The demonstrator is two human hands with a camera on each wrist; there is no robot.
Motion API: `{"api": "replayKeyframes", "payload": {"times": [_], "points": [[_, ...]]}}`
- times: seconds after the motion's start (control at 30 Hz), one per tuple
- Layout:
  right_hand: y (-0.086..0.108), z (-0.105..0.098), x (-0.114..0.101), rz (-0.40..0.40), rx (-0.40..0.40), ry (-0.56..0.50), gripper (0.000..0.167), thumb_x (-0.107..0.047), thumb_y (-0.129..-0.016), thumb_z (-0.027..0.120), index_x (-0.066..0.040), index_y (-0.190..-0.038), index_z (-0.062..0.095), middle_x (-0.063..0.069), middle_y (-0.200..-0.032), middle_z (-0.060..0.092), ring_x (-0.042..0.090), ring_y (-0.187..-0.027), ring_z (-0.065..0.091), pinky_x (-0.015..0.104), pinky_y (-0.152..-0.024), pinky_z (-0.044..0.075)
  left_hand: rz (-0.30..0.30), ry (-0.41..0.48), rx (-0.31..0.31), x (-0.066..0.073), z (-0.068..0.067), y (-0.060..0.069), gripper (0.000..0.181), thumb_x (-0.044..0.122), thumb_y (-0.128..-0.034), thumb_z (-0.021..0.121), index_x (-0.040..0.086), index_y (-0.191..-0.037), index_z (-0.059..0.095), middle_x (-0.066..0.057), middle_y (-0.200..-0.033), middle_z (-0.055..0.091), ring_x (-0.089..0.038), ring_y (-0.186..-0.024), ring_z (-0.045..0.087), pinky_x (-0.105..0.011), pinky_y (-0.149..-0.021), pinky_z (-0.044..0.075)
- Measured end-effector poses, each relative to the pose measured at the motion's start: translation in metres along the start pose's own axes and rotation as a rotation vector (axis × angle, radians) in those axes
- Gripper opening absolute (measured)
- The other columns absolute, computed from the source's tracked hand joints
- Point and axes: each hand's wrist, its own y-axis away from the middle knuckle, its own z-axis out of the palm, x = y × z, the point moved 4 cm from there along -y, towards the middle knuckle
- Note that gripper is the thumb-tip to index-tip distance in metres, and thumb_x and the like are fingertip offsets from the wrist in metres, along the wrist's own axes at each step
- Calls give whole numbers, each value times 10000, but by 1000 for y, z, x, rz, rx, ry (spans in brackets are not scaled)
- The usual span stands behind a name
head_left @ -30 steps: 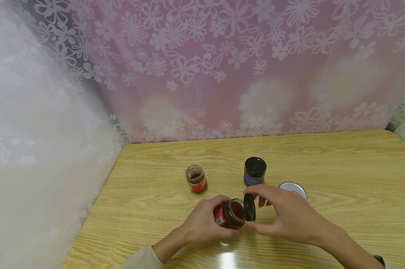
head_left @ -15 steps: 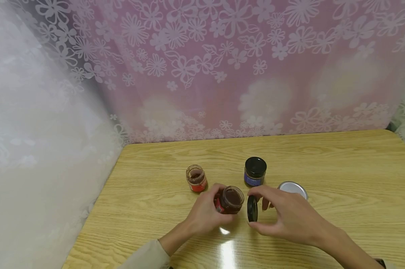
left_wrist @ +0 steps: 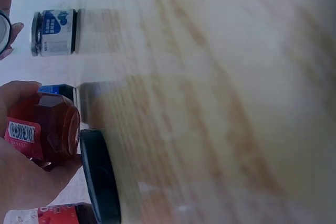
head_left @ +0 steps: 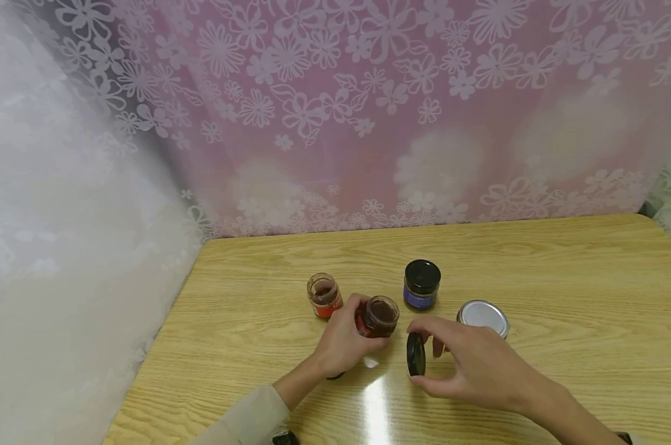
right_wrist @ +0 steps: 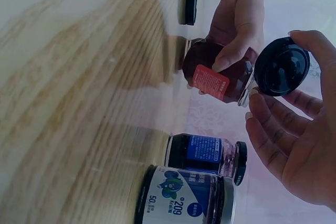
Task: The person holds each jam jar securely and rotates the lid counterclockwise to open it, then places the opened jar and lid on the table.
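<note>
My left hand [head_left: 342, 339] grips an open glass jar [head_left: 382, 315] with dark red contents and a red label. The jar's mouth faces up, tilted a little; whether its base touches the table I cannot tell. A black lid [head_left: 416, 354] stands on edge between the thumb and fingers of my right hand [head_left: 482, 364], apart from the jar and to its right. In the right wrist view, the same lid [right_wrist: 282, 66] turns its face toward the camera. Just behind my left hand is another open jar [head_left: 325, 298] with an orange-red label, partly full.
A blue-labelled jar [head_left: 422, 285] with a black lid stands behind the hands. Beyond my right hand is a silver-lidded jar [head_left: 483, 316], its blueberry label showing in the right wrist view. A second black lid [left_wrist: 100, 177] lies on the wooden table [head_left: 229, 346], mostly under my left wrist.
My left hand has carried the jar back and slightly left, turning it more upright. My right hand has drawn the lid away from the jar's mouth. The lid beneath my left wrist has come into view.
</note>
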Motion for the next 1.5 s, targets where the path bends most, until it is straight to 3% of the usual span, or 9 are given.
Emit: {"api": "replayKeyframes", "payload": {"times": [0.73, 1.1, 1.5], "points": [[1, 10, 3, 21, -54, 30, 526, -609, -791, 668, -290, -1195, 559, -221, -936, 575, -34, -748, 523, 207, -551, 420, -13, -43, 12, -5, 4, -11, 600, 250, -761, 815, 143, -1257, 495, 43, -1067, 630, -77, -967, 587, -285, -836, 469], [-1, 14, 2, 27, -70, 28, 521, -619, -798, 652, -291, -1192, 558, -211, -917, 566, -33, -743, 522, 212, -539, 404, -9, -23, -4, -6, 6, -16, 597, 307, -800, 783, 160, -1284, 466, 49, -1110, 614, -76, -1001, 584, -283, -841, 477], [-2, 18, 3, 41, -76, 37, 529, -617, -791, 661, -283, -1189, 559, -198, -877, 568, -24, -739, 524, 224, -536, 398, -20, -62, 28, -5, 7, -23, 596, 303, -806, 779, 119, -1275, 460, 3, -1103, 629, -134, -1008, 600, -318, -842, 479]]}}
